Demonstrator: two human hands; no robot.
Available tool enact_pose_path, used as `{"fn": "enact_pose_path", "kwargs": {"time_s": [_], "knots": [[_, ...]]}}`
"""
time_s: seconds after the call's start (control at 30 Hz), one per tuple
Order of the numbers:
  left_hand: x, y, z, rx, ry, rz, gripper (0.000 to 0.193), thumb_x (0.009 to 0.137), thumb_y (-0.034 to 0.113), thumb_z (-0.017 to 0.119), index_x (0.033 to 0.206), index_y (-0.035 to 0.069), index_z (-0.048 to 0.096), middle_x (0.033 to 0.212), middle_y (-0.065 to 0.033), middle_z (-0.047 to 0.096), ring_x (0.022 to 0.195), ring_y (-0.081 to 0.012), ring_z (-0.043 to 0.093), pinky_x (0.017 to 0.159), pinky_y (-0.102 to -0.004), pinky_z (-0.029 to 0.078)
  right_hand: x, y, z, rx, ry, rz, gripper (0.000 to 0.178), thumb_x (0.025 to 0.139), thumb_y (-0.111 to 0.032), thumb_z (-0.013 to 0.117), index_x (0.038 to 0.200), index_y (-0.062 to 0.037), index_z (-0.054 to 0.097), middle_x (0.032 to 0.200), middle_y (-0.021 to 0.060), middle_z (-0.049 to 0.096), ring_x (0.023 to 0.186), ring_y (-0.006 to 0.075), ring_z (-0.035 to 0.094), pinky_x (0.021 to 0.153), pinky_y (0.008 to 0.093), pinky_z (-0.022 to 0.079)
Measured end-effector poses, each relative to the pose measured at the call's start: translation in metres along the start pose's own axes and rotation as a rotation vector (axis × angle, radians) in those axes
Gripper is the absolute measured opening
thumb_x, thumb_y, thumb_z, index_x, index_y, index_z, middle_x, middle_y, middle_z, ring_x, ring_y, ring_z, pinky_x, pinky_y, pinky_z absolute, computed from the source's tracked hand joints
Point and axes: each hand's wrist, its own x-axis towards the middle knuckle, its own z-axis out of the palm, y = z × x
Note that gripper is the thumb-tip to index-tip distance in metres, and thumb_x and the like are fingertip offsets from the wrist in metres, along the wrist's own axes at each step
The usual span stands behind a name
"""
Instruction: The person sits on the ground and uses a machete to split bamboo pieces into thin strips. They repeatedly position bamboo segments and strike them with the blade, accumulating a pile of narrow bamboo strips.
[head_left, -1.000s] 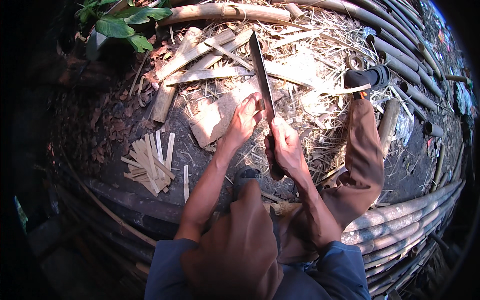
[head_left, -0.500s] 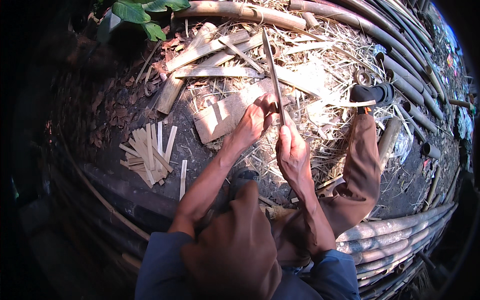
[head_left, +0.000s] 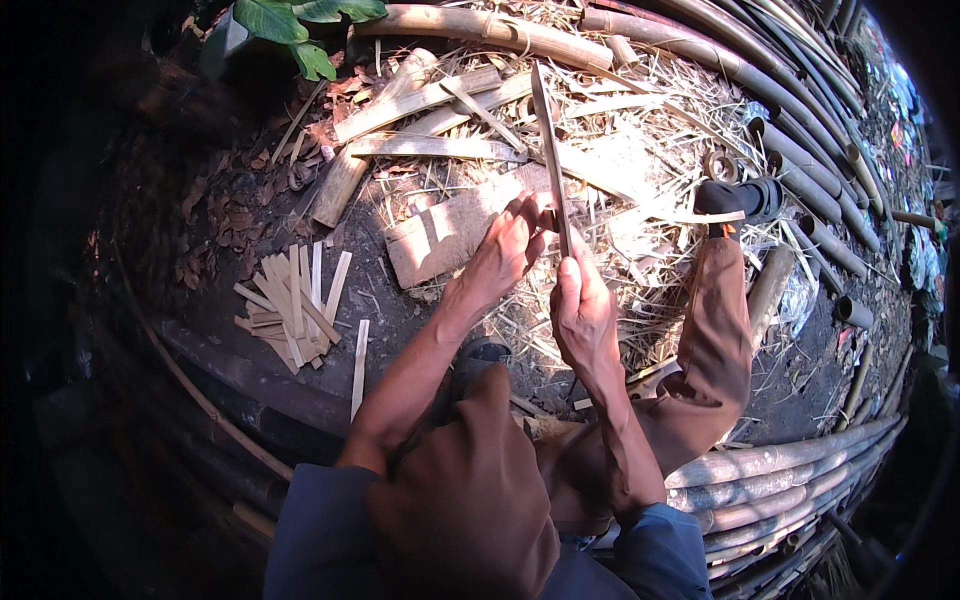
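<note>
My right hand (head_left: 585, 305) is closed round the handle of a machete (head_left: 550, 150), whose long blade points away from me. Just left of the blade, my left hand (head_left: 508, 245) has its fingers curled in a pinch close to the metal. A small dark-edged piece shows at those fingertips, but glare and the blade hide what it is. Under and beyond the left hand lies a flat wooden board (head_left: 430, 245). Further right, a pale bamboo strip (head_left: 705, 217) crosses in front of my boot (head_left: 740, 198); its other end fades into bright glare.
A heap of short split strips (head_left: 300, 305) lies to the left, with a single strip (head_left: 360, 365) beside it. Split bamboo lengths (head_left: 440, 146) and shavings (head_left: 640, 270) cover the ground ahead. Bamboo poles (head_left: 790, 480) are stacked at the lower right, and more poles (head_left: 800, 165) lie at the right.
Both hands keep nearly the same pose, with the machete upright in view. The whole scene has shifted slightly with the head; the blade tip sits a little lower and to the right.
</note>
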Motion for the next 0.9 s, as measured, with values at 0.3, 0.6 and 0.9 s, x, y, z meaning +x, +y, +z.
{"fn": "enact_pose_path", "kwargs": {"time_s": [0.3,0.6,0.9], "knots": [[-0.063,-0.057,-0.005,0.402,0.253,-0.227,0.065,0.09,0.016,0.064,0.14,-0.011,0.031,0.137,-0.0321,0.044,0.127,-0.0437,0.045,0.107,-0.0454,0.037,0.0,0.01,0.002,0.108,0.073,-0.161,0.04,0.102,-0.021,0.045,0.138,-0.0031,0.048,0.119,0.0236,0.064,0.102,0.0198,0.065,0.084,0.0316,0.05],[-0.091,-0.045,-0.018,0.408,0.265,-0.197,0.044,0.089,0.01,0.061,0.129,-0.004,0.047,0.12,-0.0252,0.058,0.112,-0.0382,0.058,0.095,-0.0432,0.046,0.005,0.004,0.015,0.051,-0.02,-0.179,0.04,0.101,-0.018,0.045,0.137,-0.0004,0.046,0.125,0.0276,0.057,0.114,0.0383,0.059,0.091,0.0368,0.049],[-0.108,-0.025,-0.011,0.325,0.275,-0.232,0.033,0.091,0.014,0.061,0.12,-0.002,0.057,0.105,-0.0171,0.067,0.097,-0.0283,0.065,0.087,-0.038,0.05,0.026,0.02,0.026,0.078,0.012,-0.046,0.055,0.102,-0.028,0.043,0.148,-0.0001,0.03,0.074,0.0191,0.061,0.063,0.0159,0.054,0.06,0.0335,0.046]]}}
